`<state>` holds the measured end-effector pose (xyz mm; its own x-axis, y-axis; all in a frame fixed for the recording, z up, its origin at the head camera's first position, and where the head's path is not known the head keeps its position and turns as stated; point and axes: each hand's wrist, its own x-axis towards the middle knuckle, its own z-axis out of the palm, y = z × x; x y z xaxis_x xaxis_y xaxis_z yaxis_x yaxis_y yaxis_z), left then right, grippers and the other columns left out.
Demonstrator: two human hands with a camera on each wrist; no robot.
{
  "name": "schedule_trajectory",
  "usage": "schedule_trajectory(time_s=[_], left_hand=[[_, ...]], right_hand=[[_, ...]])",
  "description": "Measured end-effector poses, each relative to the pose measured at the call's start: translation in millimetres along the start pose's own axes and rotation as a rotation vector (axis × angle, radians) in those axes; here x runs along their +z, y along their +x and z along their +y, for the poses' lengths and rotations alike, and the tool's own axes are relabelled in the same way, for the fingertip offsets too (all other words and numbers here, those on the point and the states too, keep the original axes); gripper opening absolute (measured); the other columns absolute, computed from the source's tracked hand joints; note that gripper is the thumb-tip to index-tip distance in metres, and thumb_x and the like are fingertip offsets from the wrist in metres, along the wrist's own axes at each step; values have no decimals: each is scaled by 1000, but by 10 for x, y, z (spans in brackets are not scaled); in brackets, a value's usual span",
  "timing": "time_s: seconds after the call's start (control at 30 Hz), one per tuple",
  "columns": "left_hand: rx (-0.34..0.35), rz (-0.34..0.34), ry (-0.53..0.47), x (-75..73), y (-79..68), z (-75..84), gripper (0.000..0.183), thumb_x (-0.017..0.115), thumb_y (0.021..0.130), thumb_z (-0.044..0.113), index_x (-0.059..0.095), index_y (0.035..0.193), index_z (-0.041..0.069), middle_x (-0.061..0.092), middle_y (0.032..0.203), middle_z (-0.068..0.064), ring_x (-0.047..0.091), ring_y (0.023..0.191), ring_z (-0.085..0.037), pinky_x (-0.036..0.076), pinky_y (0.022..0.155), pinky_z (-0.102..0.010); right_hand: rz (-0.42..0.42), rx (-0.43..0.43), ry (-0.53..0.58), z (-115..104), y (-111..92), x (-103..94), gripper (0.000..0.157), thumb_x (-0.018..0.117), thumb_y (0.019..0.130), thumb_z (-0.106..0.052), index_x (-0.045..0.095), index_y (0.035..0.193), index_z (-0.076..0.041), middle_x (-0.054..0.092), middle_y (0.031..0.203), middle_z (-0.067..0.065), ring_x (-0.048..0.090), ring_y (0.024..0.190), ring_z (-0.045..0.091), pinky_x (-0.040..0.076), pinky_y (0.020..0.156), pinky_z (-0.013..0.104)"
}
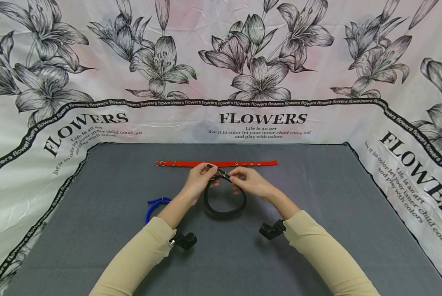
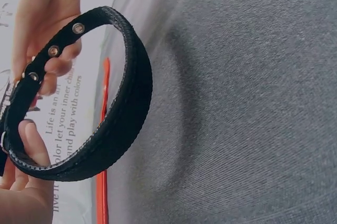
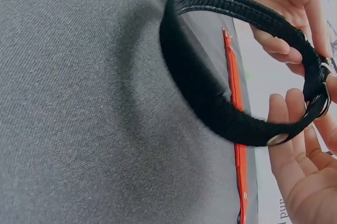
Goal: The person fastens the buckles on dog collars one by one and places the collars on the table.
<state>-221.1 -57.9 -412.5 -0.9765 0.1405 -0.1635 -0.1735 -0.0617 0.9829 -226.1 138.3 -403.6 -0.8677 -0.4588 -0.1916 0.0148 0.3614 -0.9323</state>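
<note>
Head view: black collar (image 1: 224, 213) held as a loop by two hands, near a red collar (image 1: 228, 164)

The red collar, taken as landmark, lies flat and straight on the gray cloth (image 1: 224, 255), buckle end at left, eyelets toward right. On its wearer-facing side, before its middle, the black collar is held with its buckle (image 1: 222, 174) uppermost. The left hand (image 1: 199, 181) pinches the strap tip beside that buckle, thumb against fingers. The right hand (image 1: 253, 183) pinches the band across the buckle, its other fingers only loosely bent. A blue strap (image 1: 151, 209), curved and partly hidden by the left arm, lies below the red collar's buckle end, toward the wearer. Both wrist views show metal eyelets in the black band and its shadow on the cloth.
</note>
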Motion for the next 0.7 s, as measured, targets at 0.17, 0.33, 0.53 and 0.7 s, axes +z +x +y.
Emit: schedule_trajectory(time_s=[0.17,0.33,0.53,0.7], left_hand=[[30,13,-39,-2,-2,14,19,52,95,19,53,106,3,62,98,-15,66,78,-16,54,75,-34],[20,19,-42,2,-1,9,20,52,95,19,52,107,3,60,101,-21,66,78,-16,54,78,-36],[2,21,-46,5,-3,-22,23,53,95,20,54,107,1,60,100,-22,66,77,-16,54,76,-34],[-3,8,-27,18,-7,-40,22,54,94,19,55,108,1,62,92,-14,67,78,-17,55,74,-33]], right_hand=[[11,1,-6,26,-6,-6,26,55,93,-21,56,115,-7,57,98,21,63,76,22,50,78,50],[8,-13,-8,52,-9,-18,27,57,93,-23,56,115,-8,59,90,14,64,76,24,50,78,50],[4,-9,-42,32,-11,-17,31,54,94,-26,53,120,-8,59,99,21,60,84,38,51,72,43],[54,-13,-103,-1,23,9,39,53,94,-34,52,124,-9,58,111,13,59,89,35,50,74,41]])
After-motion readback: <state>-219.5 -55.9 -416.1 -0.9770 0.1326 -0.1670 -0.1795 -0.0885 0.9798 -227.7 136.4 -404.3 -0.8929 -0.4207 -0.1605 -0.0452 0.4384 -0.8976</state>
